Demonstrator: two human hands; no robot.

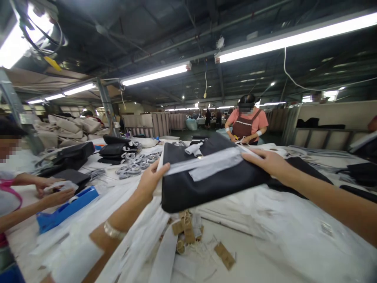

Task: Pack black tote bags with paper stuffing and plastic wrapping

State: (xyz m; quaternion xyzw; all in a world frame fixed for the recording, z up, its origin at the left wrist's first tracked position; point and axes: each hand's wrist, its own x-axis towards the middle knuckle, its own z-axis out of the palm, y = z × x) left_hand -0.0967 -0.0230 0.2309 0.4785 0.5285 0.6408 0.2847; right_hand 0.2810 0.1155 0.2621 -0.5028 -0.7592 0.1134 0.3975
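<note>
A black bag [212,188], apparently leather-like, is tilted in front of me, its lower edge above the table. My left hand [150,179] grips its left side, thumb on top and fingers partly hidden behind. At the other side, my right hand [265,159] is closed on the bag's upper right part. A whitish wrapping strip [203,161] runs across the bag from one thumb to the other, with a loose flap hanging below. Small wrapped hardware [194,148] shows at the bag's top. Several brown tags [188,230] lie beneath it.
A blue tape dispenser [67,210] stands to the left, near a co-worker's hands [59,190]. White sheets [277,224] cover much of the table. Black bags [113,151] and wrapped straps [135,163] are piled further back. Another person [247,122] works across the table.
</note>
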